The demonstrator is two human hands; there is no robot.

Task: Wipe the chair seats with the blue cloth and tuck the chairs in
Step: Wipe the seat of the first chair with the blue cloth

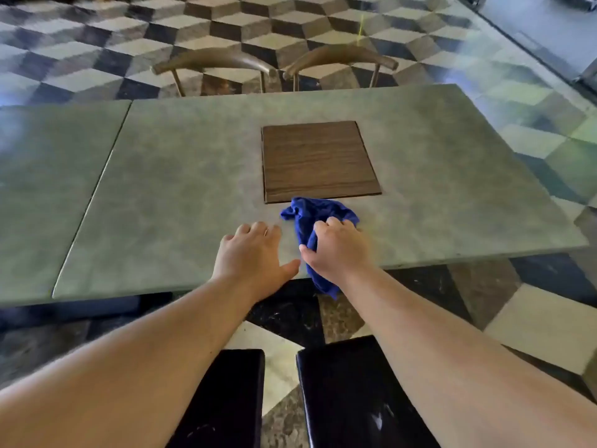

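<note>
The blue cloth [315, 215] lies crumpled on the grey-green table [181, 176] near its front edge, one end hanging over the edge. My right hand [339, 248] is closed on the cloth. My left hand [255, 253] rests flat on the tabletop just left of it, fingers spread. Two black chair seats [226, 399] [352, 392] stand side by side below me, pulled out from the table. Two chairs with curved brown backrests [213, 61] [339, 58] stand at the table's far side, their seats hidden by the tabletop.
A square wooden inset panel [318, 160] sits in the tabletop beyond the cloth. A seam [106, 163] splits the tabletop at the left. The floor [533, 124] is tiled in a cube pattern on all sides.
</note>
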